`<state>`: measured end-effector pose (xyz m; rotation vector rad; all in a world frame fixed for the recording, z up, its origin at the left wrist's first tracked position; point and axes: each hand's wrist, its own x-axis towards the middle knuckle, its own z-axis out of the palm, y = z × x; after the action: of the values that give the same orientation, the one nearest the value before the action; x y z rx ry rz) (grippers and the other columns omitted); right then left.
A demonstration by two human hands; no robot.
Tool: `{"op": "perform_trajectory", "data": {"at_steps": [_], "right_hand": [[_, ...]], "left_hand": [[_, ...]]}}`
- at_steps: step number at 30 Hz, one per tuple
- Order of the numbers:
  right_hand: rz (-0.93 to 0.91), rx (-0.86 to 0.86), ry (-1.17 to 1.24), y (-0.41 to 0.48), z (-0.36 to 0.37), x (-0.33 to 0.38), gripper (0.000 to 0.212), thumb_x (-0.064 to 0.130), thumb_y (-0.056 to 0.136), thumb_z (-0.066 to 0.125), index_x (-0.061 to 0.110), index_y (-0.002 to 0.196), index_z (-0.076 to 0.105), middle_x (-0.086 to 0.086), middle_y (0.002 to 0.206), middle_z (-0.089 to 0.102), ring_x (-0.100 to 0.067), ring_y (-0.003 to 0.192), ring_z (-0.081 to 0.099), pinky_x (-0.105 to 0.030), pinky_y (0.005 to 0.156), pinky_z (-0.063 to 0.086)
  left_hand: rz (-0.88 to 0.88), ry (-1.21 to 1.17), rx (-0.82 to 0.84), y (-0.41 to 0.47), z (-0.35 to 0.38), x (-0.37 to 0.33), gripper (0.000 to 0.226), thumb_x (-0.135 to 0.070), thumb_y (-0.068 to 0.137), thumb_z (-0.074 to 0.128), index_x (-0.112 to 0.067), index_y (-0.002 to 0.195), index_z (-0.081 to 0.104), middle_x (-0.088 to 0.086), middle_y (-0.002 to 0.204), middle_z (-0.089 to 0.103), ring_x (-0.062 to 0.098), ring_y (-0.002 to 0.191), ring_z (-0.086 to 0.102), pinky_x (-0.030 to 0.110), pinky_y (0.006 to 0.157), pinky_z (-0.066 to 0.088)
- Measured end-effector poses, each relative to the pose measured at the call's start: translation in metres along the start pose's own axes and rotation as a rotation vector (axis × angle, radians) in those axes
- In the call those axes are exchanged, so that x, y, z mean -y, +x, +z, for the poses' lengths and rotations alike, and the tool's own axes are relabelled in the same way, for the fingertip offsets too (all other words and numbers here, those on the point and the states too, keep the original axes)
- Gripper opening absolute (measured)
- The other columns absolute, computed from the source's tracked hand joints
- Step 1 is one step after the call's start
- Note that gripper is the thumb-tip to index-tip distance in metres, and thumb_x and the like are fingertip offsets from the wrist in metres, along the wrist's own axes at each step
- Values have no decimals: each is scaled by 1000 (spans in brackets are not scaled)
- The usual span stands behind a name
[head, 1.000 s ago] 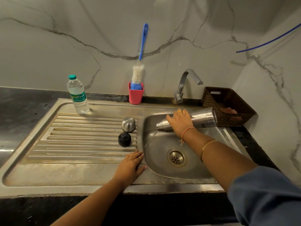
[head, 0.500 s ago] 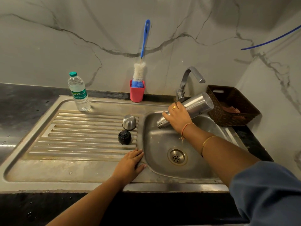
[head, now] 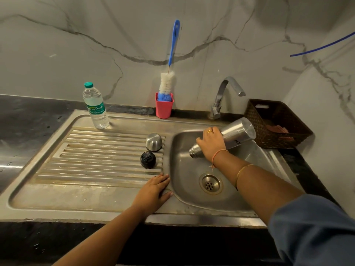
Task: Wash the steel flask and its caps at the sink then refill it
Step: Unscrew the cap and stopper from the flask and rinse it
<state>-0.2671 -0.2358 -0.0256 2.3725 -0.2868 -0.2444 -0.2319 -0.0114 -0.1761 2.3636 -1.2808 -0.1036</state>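
Right fingers [head: 203, 138] wrapped round flask [head: 228, 138], near its neck. Flask uncapped, tilted, mouth down-left over basin [head: 184, 181], base up-right toward basket [head: 276, 123]. Held clear of basin floor, above and behind drain [head: 211, 184]. No water visible from flask mouth or tap [head: 225, 95]. Right hand [head: 212, 145] with ring, orange thread and thin bangle on wrist; blue sleeve [head: 315, 231] at lower right.

Left fingers [head: 163, 180] spread flat, gripping nothing, pressed on steel rim between drainboard [head: 86, 156] and basin, near front edge of counter [head: 28, 123]. Left hand [head: 154, 191] palm down.

Steel cap [head: 154, 142] dome-up on drainboard ribs, right end, just left of basin. Black cap [head: 148, 159] just in front of steel cap, close, cannot tell if touching. Both well apart from flask.

Water bottle [head: 95, 106] upright, capped green, at back-left corner of drainboard. Pink cup [head: 164, 105] at back edge against wall, between bottle and tap. Brush [head: 171, 60] standing in cup, blue handle up, leaning on wall. Basket on counter at back-right corner, right of basin; something reddish inside, unclear. Blue tube [head: 324, 46] along wall, upper right.
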Motion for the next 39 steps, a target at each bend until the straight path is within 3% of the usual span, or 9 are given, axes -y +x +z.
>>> {"op": "perform_trajectory", "data": {"at_steps": [5, 9, 13, 19, 23, 27, 30, 34, 39], "right_hand": [[3, -16, 12, -1, 0, 1, 45, 34, 86, 60, 18, 125, 46, -16, 122, 50, -33, 115, 44, -41, 95, 33], [48, -90, 57, -1, -2, -6, 55, 30, 84, 63, 16, 131, 38, -20, 125, 46, -36, 117, 42, -44, 97, 33], [119, -167, 143, 0, 0, -13, 62, 27, 87, 60, 16, 139, 29, -21, 129, 43, -38, 121, 39, -47, 103, 30], [16, 50, 38, -2, 13, 0, 41, 38, 88, 55, 23, 126, 50, -12, 126, 50, -30, 118, 42, -38, 94, 31], [47, 35, 211, -9, 21, 0, 38, 28, 90, 52, 24, 127, 45, -12, 127, 48, -30, 119, 41, -39, 95, 30], [33, 116, 340, -14, 26, 2, 46, 25, 83, 62, 26, 127, 46, -12, 128, 49, -31, 120, 41, -40, 96, 31], [16, 239, 542, -13, 30, -2, 65, 29, 68, 77, 28, 125, 46, -8, 123, 54, -31, 117, 45, -41, 93, 35], [-66, 439, 886, -10, 32, -11, 71, 30, 60, 83, 24, 121, 48, -2, 116, 57, -26, 107, 53, -41, 92, 47], [-184, 431, 1075, -16, 27, -18, 71, 20, 63, 81, 19, 125, 47, -4, 115, 55, -22, 103, 54, -37, 91, 50]], "left_hand": [[-13, -26, 2, 1, -2, -1, 69, -57, 82, 42, -6, 124, 62, 8, 130, 60, 29, 125, 52, 40, 108, 26], [-19, -72, 2, 0, -5, -5, 86, -72, 78, 32, -9, 133, 54, 5, 141, 51, 23, 136, 40, 28, 112, 15], [-37, -98, -3, -1, -7, -7, 82, -66, 77, 32, -11, 135, 53, 3, 143, 49, 21, 138, 37, 23, 112, 11], [-47, -102, -6, -1, -11, -12, 85, -67, 75, 29, -12, 136, 51, 1, 144, 46, 19, 139, 35, 18, 110, 10], [-67, -86, 29, -1, -11, -11, 91, -73, 73, 23, -17, 140, 46, -4, 149, 40, 13, 141, 28, 10, 109, 5], [-76, -86, 40, -1, -12, -11, 94, -79, 73, 24, -16, 140, 47, -4, 148, 41, 14, 141, 29, 15, 110, 8], [-86, -86, 28, -1, -12, -13, 88, -72, 76, 27, -15, 139, 48, -3, 147, 43, 16, 141, 30, 19, 111, 12], [-84, -90, 40, -2, -12, -12, 106, -89, 70, 16, -15, 139, 48, -4, 147, 42, 14, 141, 29, 19, 112, 12], [-122, -118, 30, -5, -17, -17, 88, -71, 73, 29, -16, 140, 47, -6, 149, 39, 10, 142, 22, 18, 112, 10]]}}
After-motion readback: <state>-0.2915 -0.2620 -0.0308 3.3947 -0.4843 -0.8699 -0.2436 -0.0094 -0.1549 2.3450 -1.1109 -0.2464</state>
